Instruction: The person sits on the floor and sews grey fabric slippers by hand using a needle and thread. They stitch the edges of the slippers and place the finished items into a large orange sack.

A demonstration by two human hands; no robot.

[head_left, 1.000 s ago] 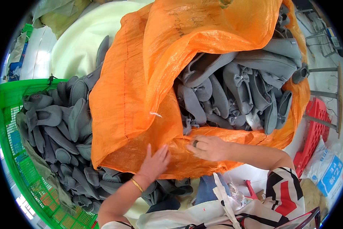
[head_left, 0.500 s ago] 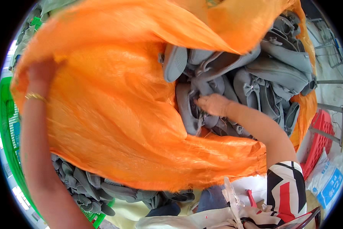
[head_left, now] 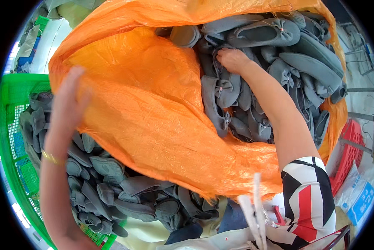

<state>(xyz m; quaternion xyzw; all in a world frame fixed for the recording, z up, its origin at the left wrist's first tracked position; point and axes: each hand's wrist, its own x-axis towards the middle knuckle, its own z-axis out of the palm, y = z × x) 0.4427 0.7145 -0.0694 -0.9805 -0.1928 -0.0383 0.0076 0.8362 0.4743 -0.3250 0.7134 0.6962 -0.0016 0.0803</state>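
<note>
A large orange woven sack (head_left: 153,96) lies wide open before me, with many grey flat shoes (head_left: 266,33) with bows heaped inside. My right hand (head_left: 234,60) reaches into the heap, its fingers closed on the edge of a grey shoe (head_left: 228,89); the fingertips are partly hidden. Blurred by motion, my left hand (head_left: 72,100) is at the sack's left edge, fingers stretched up and thumb apart, with nothing visible in it.
At the left, a green plastic basket (head_left: 8,96) contains more grey shoes (head_left: 108,166), partly under the sack. To the right are a red plastic crate (head_left: 349,150), a white-and-blue plastic bag (head_left: 357,196) and a metal frame (head_left: 361,116).
The sack's upper flap has swung back, showing more shoes inside it and in the basket. My left hand has moved right and down, its fingers opened; my right hand has moved farther up the heap.
</note>
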